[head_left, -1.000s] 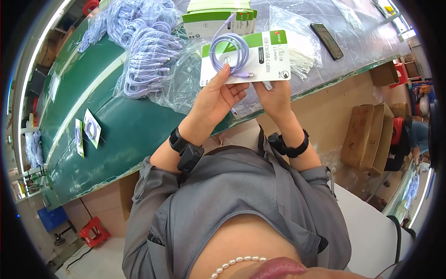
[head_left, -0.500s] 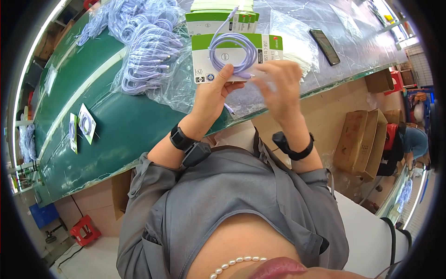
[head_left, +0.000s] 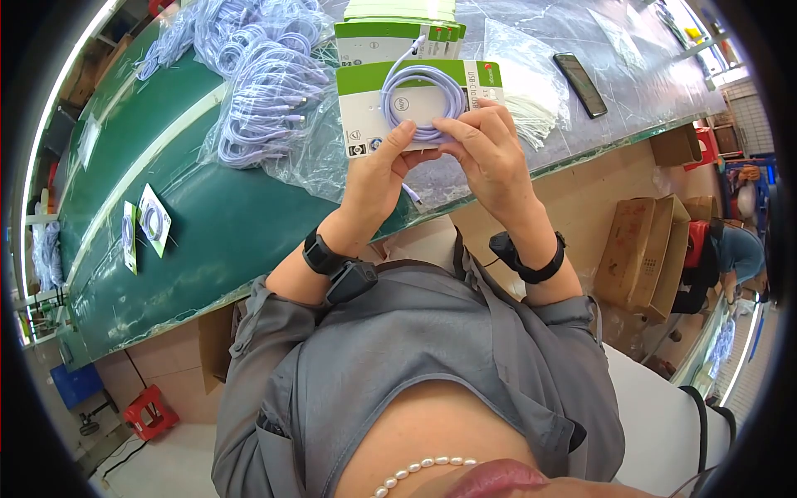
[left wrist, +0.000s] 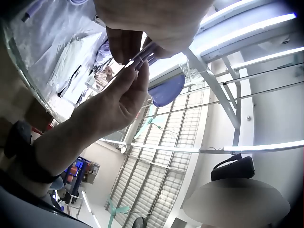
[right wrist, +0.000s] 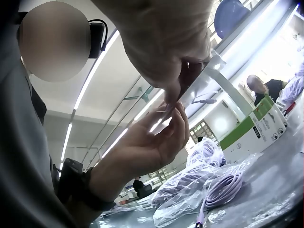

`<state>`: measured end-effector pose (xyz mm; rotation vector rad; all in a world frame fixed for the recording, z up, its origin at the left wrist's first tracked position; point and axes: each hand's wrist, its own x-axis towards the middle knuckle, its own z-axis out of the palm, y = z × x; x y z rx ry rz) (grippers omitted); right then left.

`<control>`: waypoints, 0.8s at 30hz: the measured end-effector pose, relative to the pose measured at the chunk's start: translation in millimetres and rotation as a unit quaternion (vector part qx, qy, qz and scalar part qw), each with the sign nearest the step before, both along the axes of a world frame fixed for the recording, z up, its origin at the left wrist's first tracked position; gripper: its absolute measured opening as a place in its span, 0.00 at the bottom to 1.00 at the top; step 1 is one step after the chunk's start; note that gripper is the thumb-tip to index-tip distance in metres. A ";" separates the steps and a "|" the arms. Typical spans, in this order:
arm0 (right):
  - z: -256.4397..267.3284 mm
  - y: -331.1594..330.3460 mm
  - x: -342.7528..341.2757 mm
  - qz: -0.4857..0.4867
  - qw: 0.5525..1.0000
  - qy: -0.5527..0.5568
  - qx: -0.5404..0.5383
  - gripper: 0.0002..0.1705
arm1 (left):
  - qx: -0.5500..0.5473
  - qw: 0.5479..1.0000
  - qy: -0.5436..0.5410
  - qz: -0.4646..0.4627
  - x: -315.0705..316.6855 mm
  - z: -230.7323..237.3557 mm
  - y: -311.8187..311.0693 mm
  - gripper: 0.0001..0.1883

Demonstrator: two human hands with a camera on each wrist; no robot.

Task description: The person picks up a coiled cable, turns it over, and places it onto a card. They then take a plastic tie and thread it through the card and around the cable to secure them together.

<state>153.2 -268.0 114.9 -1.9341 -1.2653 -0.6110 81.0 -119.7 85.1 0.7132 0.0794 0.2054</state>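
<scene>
A green-and-white USB-C cable card (head_left: 357,108) is held up over the table's front edge in the head view. Against its front lies a coiled lilac cable (head_left: 457,98), one plug sticking up past the top of the coil. My left hand (head_left: 374,174) grips the card's lower edge, thumb on the coil's bottom and fingers behind. At the coil's lower right, my right hand (head_left: 496,162) pinches the cable between thumb and forefinger; its other fingers lie over the card's right side. The cable's lower plug is hidden by these fingers. Both wrist views show the card nearly edge-on between the hands.
Bagged lilac cables (head_left: 266,116) lie left of the card, with a stack of similar cards (head_left: 378,46) behind it. White ties (head_left: 531,112) and a phone (head_left: 581,83) lie to the right. Two carded cables (head_left: 155,218) rest far left. Cardboard boxes (head_left: 635,253) stand on the floor.
My right hand let go of the card's lower right, swung up in a blur, and now pinches the cable at the coil's lower right. The card shifted slightly left in my left hand.
</scene>
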 end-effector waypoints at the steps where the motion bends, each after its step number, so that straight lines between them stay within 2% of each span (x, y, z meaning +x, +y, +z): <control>1: 0.3 -1.1 0.7 0.007 1.000 0.006 0.000 0.19 | -0.001 1.000 -0.001 -0.002 -0.3 0.1 0.1 0.16; 10: -5.1 -7.7 16.3 0.071 0.996 -0.010 -0.045 0.21 | 0.005 0.999 0.029 -0.016 -7.2 2.4 -0.1 0.15; 17: -10.1 2.1 -5.8 -0.033 0.994 -0.106 0.008 0.18 | 0.017 0.998 0.048 0.042 -0.7 -3.5 2.4 0.14; 21: -14.6 6.7 -1.2 -0.001 0.991 -0.135 0.010 0.14 | -0.002 0.998 0.067 0.021 -2.1 -3.6 -4.4 0.14; 24: -18.3 15.2 1.1 0.001 0.993 -0.117 0.034 0.12 | -0.013 0.998 0.058 0.010 0.1 -5.2 -1.4 0.13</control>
